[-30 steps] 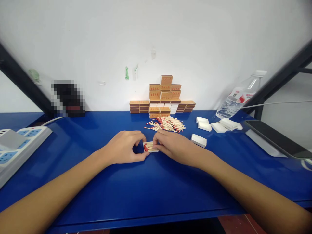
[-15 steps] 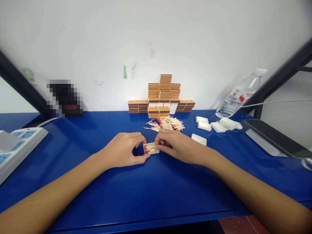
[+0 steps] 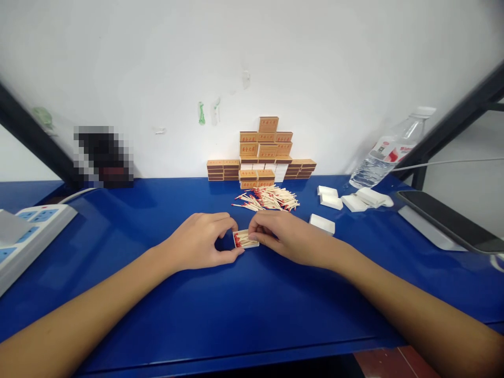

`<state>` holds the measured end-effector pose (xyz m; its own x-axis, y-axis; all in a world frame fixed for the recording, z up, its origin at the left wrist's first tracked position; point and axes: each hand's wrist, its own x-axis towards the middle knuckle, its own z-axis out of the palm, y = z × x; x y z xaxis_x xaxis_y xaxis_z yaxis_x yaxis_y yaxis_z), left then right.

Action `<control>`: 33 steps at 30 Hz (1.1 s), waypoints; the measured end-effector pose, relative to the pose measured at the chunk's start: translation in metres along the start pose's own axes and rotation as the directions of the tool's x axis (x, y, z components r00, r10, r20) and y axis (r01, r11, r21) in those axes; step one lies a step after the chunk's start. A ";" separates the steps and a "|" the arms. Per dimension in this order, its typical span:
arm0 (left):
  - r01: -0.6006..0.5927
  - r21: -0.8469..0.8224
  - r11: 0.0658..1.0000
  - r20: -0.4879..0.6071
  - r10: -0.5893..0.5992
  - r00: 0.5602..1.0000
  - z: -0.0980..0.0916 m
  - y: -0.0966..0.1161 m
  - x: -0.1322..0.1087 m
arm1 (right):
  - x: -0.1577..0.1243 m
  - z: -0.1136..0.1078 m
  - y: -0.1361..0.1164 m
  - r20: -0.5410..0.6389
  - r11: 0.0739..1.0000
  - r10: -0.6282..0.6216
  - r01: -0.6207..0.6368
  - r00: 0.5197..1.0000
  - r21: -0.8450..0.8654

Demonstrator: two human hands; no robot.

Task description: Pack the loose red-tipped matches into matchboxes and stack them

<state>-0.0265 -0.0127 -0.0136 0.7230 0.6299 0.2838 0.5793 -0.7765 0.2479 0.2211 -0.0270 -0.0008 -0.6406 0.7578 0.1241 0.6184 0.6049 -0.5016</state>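
Note:
A small white matchbox tray (image 3: 252, 245) lies on the blue table in front of me, filled with red-headed matches (image 3: 243, 239), heads to the left. My left hand (image 3: 207, 239) curves round the tray's left end, its thumb and index finger pinching the near and far sides. Over the right end, my right hand (image 3: 281, 234) has its thumb and fingertips pressed together on the pale ends of the matches; how many it pinches is hidden. Just beyond the hands is a loose heap of matches (image 3: 275, 197).
Printed matchboxes (image 3: 268, 137) are stacked against the wall. White trays (image 3: 323, 223) lie to the right, near a leaning water bottle (image 3: 384, 152) and a phone (image 3: 449, 220) on a white block. At far left sits a power strip (image 3: 47, 231).
My right fingertips have moved slightly left and in over the matches in the tray. My left hand keeps its grip; the whole view has shifted a little.

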 end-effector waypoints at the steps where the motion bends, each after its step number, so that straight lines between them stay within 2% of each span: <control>1: 0.003 0.001 1.000 0.003 -0.003 1.000 0.000 0.000 0.000 | 0.000 0.000 -0.001 0.001 1.000 0.001 -0.001 1.000 0.004; 4: 0.006 0.007 1.000 0.009 -0.006 1.000 -0.001 0.000 0.000 | 0.001 0.001 0.003 -0.013 0.999 -0.029 0.030 0.999 0.025; 6: 0.001 0.002 1.000 0.006 -0.001 1.000 0.000 0.001 0.000 | 0.005 0.003 0.011 -0.112 0.999 -0.028 0.032 0.993 0.030; 9: -0.010 -0.010 1.000 0.005 0.010 1.000 0.001 0.003 0.000 | 0.016 0.006 0.025 -0.330 0.993 0.055 -0.085 0.942 -0.078; 11: -0.019 -0.011 1.000 0.009 0.019 1.000 0.002 0.005 0.000 | 0.025 0.009 0.034 -0.386 0.967 0.080 -0.165 0.919 -0.193; 13: -0.026 -0.010 1.000 0.010 0.026 1.000 0.003 0.006 0.000 | 0.032 0.012 0.040 -0.362 0.949 0.070 -0.174 0.929 -0.264; 18: -0.040 -0.007 0.999 0.001 0.040 0.999 0.003 0.005 -0.001 | 0.039 0.014 0.045 -0.292 0.941 0.097 -0.183 0.952 -0.284; 24: -0.026 0.012 1.000 -0.013 0.027 1.000 0.002 0.004 0.000 | 0.026 0.002 0.044 -0.154 0.945 0.141 -0.180 0.978 -0.274; 29: 0.027 0.013 1.000 -0.002 -0.027 1.000 0.001 0.002 0.001 | 0.014 -0.008 0.043 -0.147 0.965 0.123 -0.152 0.981 -0.212; 33: 0.037 0.008 0.999 0.004 -0.037 0.999 0.001 0.001 0.001 | 0.018 -0.002 0.044 -0.189 0.973 0.089 -0.126 0.978 -0.193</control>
<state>-0.0247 -0.0130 -0.0140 0.7025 0.6581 0.2710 0.6087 -0.7529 0.2505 0.2372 0.0139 -0.0192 -0.4854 0.8411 0.2387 0.7704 0.5406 -0.3380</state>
